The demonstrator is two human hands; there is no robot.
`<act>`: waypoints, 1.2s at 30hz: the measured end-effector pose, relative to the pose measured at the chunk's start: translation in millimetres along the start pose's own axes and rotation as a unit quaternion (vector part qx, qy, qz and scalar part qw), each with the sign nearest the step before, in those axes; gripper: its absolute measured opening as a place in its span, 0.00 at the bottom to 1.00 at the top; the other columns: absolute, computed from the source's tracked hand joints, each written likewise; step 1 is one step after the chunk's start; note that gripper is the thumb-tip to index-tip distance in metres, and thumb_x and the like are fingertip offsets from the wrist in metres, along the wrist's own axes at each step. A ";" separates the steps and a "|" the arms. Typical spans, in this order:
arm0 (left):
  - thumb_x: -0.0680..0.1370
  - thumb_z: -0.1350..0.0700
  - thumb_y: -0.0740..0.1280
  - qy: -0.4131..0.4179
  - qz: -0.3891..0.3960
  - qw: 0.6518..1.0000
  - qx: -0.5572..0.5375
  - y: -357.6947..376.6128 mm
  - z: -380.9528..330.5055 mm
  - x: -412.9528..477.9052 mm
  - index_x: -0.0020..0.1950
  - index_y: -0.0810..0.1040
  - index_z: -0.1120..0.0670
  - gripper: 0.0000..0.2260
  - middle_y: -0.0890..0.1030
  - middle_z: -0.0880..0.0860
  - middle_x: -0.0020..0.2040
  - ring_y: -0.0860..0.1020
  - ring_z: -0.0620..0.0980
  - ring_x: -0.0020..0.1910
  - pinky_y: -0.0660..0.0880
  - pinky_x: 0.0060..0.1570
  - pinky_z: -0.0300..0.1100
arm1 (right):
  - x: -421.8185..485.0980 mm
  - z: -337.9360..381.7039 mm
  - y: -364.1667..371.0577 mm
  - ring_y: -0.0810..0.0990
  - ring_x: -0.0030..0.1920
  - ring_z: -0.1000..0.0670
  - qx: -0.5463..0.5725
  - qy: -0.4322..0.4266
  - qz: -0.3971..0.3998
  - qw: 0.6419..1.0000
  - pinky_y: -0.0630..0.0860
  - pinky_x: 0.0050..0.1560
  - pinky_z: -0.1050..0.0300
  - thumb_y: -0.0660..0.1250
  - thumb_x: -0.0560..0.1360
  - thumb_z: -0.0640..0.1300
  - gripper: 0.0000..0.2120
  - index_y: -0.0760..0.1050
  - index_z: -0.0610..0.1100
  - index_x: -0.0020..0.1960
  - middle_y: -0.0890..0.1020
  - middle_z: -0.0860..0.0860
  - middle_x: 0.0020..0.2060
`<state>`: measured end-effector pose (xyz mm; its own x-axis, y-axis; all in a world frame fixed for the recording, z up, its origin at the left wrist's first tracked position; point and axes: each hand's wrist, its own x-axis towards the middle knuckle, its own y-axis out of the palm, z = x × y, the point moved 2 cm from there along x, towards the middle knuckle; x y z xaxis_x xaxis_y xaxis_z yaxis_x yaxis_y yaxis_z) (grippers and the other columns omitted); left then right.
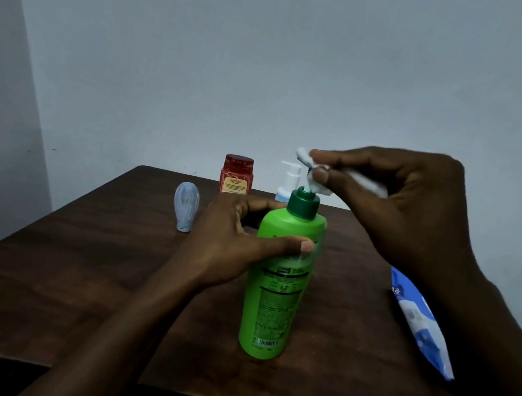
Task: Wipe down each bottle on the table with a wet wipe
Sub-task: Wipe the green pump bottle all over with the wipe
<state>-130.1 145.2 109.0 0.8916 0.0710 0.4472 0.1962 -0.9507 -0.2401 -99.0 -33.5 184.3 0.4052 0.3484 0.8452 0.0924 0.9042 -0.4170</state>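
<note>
- Our left hand (230, 240) is wrapped around the green bottle (277, 284).
- Our right hand (396, 203) pinches the wet wipe (318, 185) on its pump.
- Three far bottles look left to wipe.

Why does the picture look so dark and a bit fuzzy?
Head view: the room light is dim, so the brown table and both arms look dark; the green bottle label is blurry, the far red jar soft, and the table's edges splay from the wide lens.
</note>
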 end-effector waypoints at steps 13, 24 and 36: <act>0.69 0.52 0.80 0.004 0.011 1.000 0.008 -0.7 0.6 0.7 0.54 0.86 0.48 0.15 0.87 0.45 0.48 0.85 0.44 0.50 0.80 0.53 0.43 | 46.5 -14.5 8.8 0.87 0.44 0.49 0.132 0.202 0.152 0.958 0.84 0.49 0.52 0.71 0.75 0.36 0.06 0.86 0.44 0.48 0.88 0.48 0.41; 0.69 0.53 0.79 0.008 0.013 1.000 0.000 -0.9 0.6 0.0 0.54 0.86 0.48 0.15 0.87 0.46 0.48 0.85 0.43 0.50 0.80 0.52 0.40 | 13.6 -22.3 -16.8 0.86 0.44 0.53 0.225 0.167 0.023 0.960 0.80 0.43 0.64 0.73 0.73 0.33 0.08 0.84 0.41 0.50 0.88 0.49 0.43; 0.72 0.57 0.77 0.013 0.070 0.997 -0.018 -4.3 3.3 3.9 0.57 0.85 0.53 0.14 0.87 0.48 0.51 0.84 0.46 0.54 0.79 0.56 0.39 | 21.2 -40.6 38.5 0.85 0.49 0.47 0.503 0.280 0.155 0.803 0.82 0.54 0.56 0.63 0.74 0.37 0.17 0.77 0.37 0.62 0.85 0.45 0.53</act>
<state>-126.1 150.6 108.9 0.8987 -0.0711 0.4327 0.0548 -0.9608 -0.2717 -49.9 -1.3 172.6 0.6381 0.6844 0.3527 -0.7591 0.6359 0.1395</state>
